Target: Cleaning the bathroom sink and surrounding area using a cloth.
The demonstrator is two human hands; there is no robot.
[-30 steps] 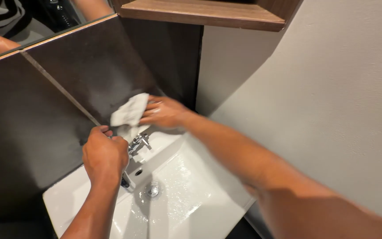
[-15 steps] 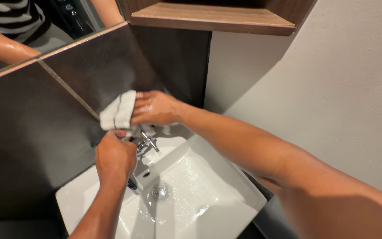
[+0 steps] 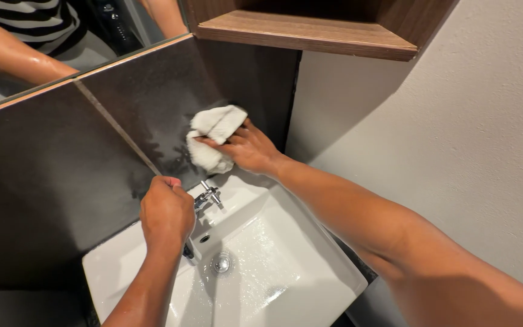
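My right hand (image 3: 246,148) presses a crumpled white cloth (image 3: 213,136) flat against the dark tiled wall (image 3: 62,175) above a white washbasin (image 3: 286,272). The tile around the cloth looks wet and streaked. My left hand (image 3: 166,215) is closed in a fist over the chrome tap (image 3: 207,197) at the basin's back edge, hiding most of the spout. The tap's lever handle sticks out to the right of my fist.
A round chrome drain (image 3: 221,262) sits in the wet basin bowl. A wooden shelf (image 3: 310,36) juts out above. A mirror (image 3: 43,42) at top left reflects arms and a striped top. A pale textured wall (image 3: 455,151) fills the right side.
My right hand has slid the cloth across the tile, a little up and to the right. My left fist stays on the tap. The camera view has shifted slightly.
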